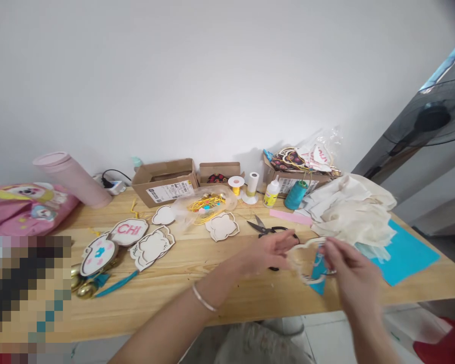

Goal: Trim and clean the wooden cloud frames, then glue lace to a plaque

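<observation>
My right hand (358,275) pinches a pale, scalloped wooden frame (298,263) at its right side, above the table's front part. A bright blue piece (319,265) hangs across the frame, close to my right fingers; whether it is fabric or felt I cannot tell. My left hand (271,250), a bangle on its wrist, reaches in from the left with fingers stretched out, slightly blurred. It is just left of the frame and in front of black-handled scissors (265,228), partly covering them. The scissors lie with their blades apart, pointing to the back left.
Cut-out wooden shapes (151,247) and gold bells (86,288) lie left. Behind stand cardboard boxes (167,179), a glue bottle (271,193) and a teal thread spool (296,194). Cream fabric (356,210) and a blue sheet (405,255) lie right; a fan (432,119) stands beyond.
</observation>
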